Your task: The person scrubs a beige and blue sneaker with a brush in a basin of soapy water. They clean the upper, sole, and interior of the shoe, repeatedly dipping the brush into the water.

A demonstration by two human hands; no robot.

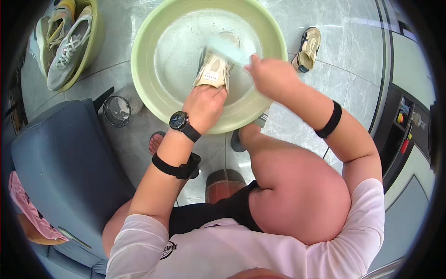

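A beige shoe [213, 68] is held over a large pale green plastic basin [139, 59], its toe pointing away from me. My left hand [205, 104] grips it at the opening, with the fingertips hidden inside. In my right hand [273, 75] is the handle end of a light blue brush [228, 50], blurred by motion. The brush lies across the front of the shoe, and its bristles cannot be made out. Shallow, cloudy water [174, 48] with small bubbles covers the basin's bottom.
Another beige shoe [308, 48] stands on the tiled floor right of the basin. Several shoes, including a grey sneaker [68, 55], fill a yellow-green tub [94, 38] at upper left. A clear cup [117, 111] sits beside the dark blue sofa [69, 150]. Dark cabinets [400, 132] line the right.
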